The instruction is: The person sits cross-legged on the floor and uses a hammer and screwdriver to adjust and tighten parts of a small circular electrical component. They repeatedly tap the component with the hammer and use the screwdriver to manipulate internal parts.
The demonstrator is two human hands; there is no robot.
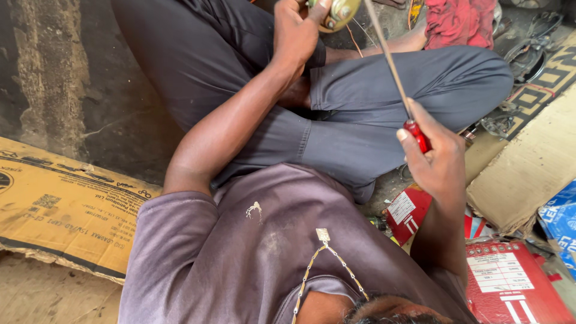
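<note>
**Small round metal part in one hand, long screwdriver in the other**

The left hand (297, 33) is up at the top edge of the view, over the crossed legs. Its fingers are curled tight around a round, yellowish metal part (339, 12), with the thumb pressed on its rim. The part looks solid and stiff, probably hefty for its size and maybe a bit greasy, so I'd hold it around the rim like that.

The right hand (435, 159) is closed in a fist around the red handle of a screwdriver (417, 135). Its long thin shaft runs up to the part. It's light and rigid, but a shaft that long could slip off easily.

The floor is crowded. There's a flattened yellow cardboard sheet (66, 210) along the left edge and red cartons (510, 282) in the bottom right corner. A brown cardboard piece (528, 168) and a blue packet (561, 219) sit at the right edge. A red cloth (459, 21) and loose metal bits (528, 54) are at the top right. The knees hem in the working space.
</note>
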